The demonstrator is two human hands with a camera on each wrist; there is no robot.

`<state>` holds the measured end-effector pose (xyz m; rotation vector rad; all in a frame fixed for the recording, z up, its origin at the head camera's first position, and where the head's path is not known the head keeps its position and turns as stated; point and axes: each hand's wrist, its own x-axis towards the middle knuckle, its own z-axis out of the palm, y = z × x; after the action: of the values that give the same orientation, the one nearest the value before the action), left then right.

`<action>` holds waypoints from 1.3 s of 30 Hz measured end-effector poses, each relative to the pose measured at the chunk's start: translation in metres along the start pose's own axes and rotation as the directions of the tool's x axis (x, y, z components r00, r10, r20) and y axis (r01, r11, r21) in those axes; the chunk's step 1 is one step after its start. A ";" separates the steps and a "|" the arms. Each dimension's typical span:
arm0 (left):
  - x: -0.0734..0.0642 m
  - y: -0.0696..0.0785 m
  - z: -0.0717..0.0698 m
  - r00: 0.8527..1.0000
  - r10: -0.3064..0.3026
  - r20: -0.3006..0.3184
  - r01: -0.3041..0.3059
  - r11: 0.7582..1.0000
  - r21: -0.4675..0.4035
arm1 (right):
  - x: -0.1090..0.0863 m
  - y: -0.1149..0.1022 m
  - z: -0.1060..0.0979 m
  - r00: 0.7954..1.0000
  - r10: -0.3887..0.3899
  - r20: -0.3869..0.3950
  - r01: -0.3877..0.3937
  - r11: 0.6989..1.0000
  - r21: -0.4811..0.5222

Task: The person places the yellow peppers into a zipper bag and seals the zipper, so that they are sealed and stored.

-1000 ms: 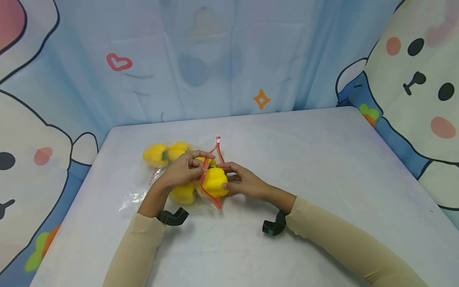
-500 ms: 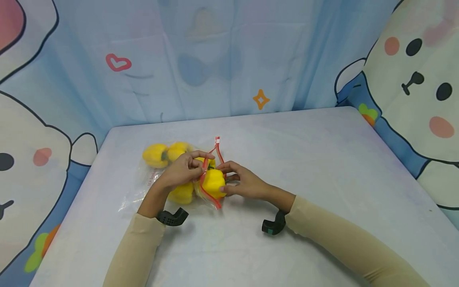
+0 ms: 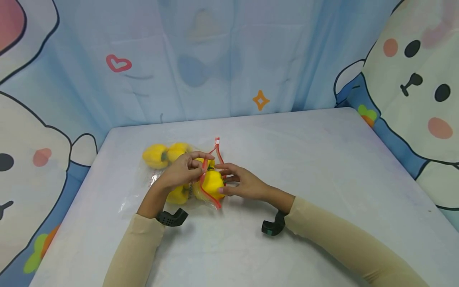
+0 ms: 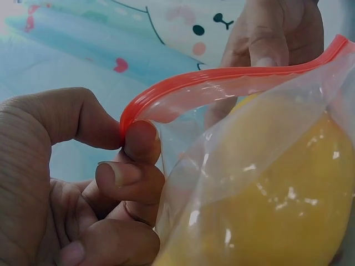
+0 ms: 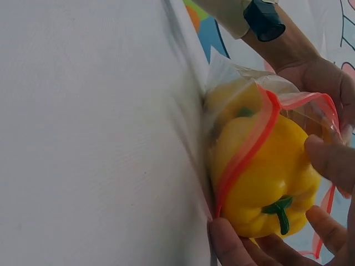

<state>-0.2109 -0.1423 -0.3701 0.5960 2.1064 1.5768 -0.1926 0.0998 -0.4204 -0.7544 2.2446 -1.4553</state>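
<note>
A clear zip bag with a red zipper strip [image 3: 217, 203] lies on its side with its mouth facing right. My left hand [image 3: 184, 169] pinches the upper edge of the mouth between thumb and forefinger, as the left wrist view shows on the red strip [image 4: 222, 75]. At the mouth, a yellow bell pepper [image 3: 212, 182] sits mostly within the zipper line, its green stem [image 5: 282, 209] facing out. My right hand [image 3: 247, 183] holds this pepper, fingers and thumb around its outer end. Another yellow pepper [image 3: 177, 195] shows inside the bag, partly behind my left hand.
More yellow peppers [image 3: 155, 156] lie at the bag's far left, seen through the plastic. A white cloth covers the table [image 3: 305, 159]. Blue printed curtains [image 3: 222, 59] stand behind and at both sides. Black wrist devices [image 3: 274, 225] hang below both wrists.
The held pepper has shifted slightly left, farther into the bag, and its stem end has turned to the right. The right hand stays around it; the left hand keeps its place.
</note>
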 end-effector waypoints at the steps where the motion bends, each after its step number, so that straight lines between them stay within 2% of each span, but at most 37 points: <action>1: 0.000 0.000 0.000 1.000 -0.001 0.000 0.001 1.000 0.001 | -0.001 0.001 -0.001 1.000 0.004 0.001 -0.004 1.000 0.005; 12: 0.000 0.002 0.000 1.000 -0.004 -0.002 0.004 1.000 0.017 | -0.001 0.000 -0.002 1.000 -0.023 -0.002 0.023 1.000 0.005; 18: 0.001 0.000 0.000 1.000 -0.009 0.000 0.009 1.000 0.017 | -0.001 -0.001 0.001 1.000 -0.007 -0.005 0.007 1.000 0.004; 25: 0.000 0.003 0.001 1.000 -0.008 -0.006 0.008 1.000 0.023 | 0.000 0.005 0.002 0.998 -0.001 0.058 -0.001 0.999 0.036; 28: 0.000 0.003 0.001 1.000 -0.010 -0.009 0.010 1.000 0.026 | -0.001 0.005 0.004 0.997 -0.027 0.073 0.025 0.999 0.039; 36: 0.000 0.000 0.001 1.000 -0.017 -0.008 0.017 1.000 0.007 | -0.002 0.002 0.008 0.995 -0.015 0.095 0.013 0.999 0.031; 39: 0.000 -0.001 0.001 1.000 -0.010 -0.001 0.010 1.000 0.000 | -0.001 0.001 0.010 0.997 -0.011 0.071 0.011 1.000 0.009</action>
<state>-0.2099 -0.1418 -0.3710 0.5832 2.1070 1.5720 -0.1857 0.0934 -0.4252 -0.8041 2.1836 -1.4197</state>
